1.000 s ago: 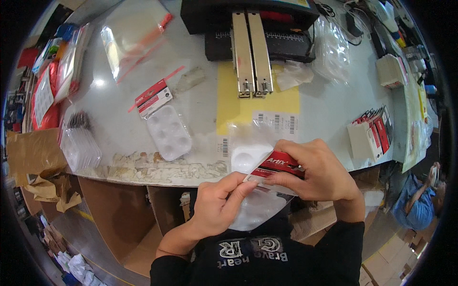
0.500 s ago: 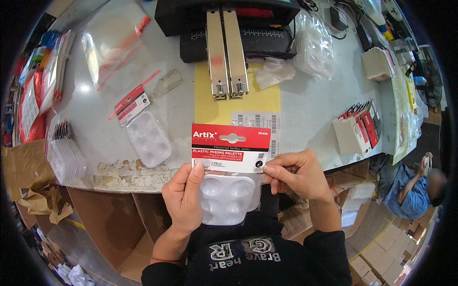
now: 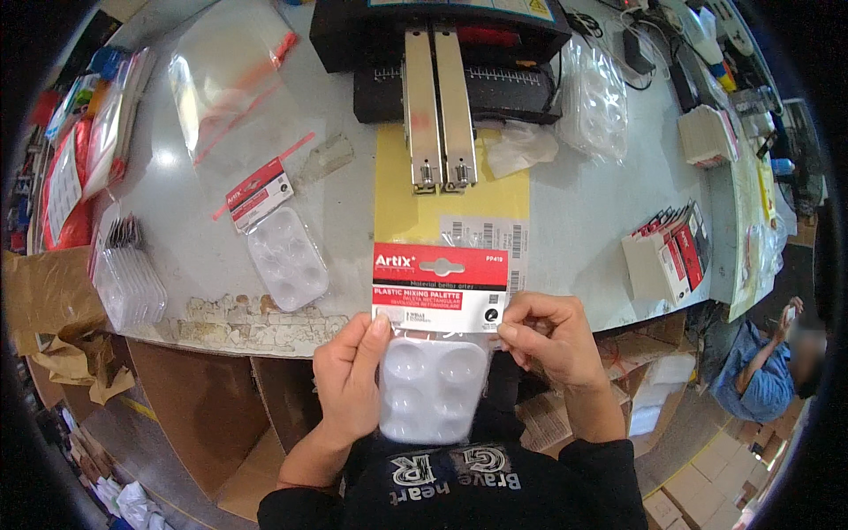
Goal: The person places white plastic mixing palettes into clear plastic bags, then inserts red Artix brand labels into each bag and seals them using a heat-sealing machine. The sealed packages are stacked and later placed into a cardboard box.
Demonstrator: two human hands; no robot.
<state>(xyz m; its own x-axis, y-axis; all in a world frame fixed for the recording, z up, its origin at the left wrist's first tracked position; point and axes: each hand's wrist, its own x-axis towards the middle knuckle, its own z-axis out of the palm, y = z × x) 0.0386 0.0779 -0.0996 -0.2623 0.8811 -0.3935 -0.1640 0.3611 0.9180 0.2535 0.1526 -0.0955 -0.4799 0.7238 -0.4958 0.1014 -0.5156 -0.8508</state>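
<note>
Where it slanted a second ago, header card (image 3: 440,290) now faces up

Left hand (image 3: 351,371) and right hand (image 3: 555,340) pinch its lower corners. Below the card, on the person's side of the table (image 3: 583,221), a clear bag (image 3: 450,335) holds a white six-well palette (image 3: 433,389).

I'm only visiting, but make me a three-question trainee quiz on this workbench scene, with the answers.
1. Multiple choice: what colour is the held palette? A green; B white; C black.
2. True or false: the left hand is at the lower left corner of the header card.
3. Fill in: another packaged palette lies to the person's ___ of the yellow sheet.
Key: 1 B; 2 true; 3 left.
</note>
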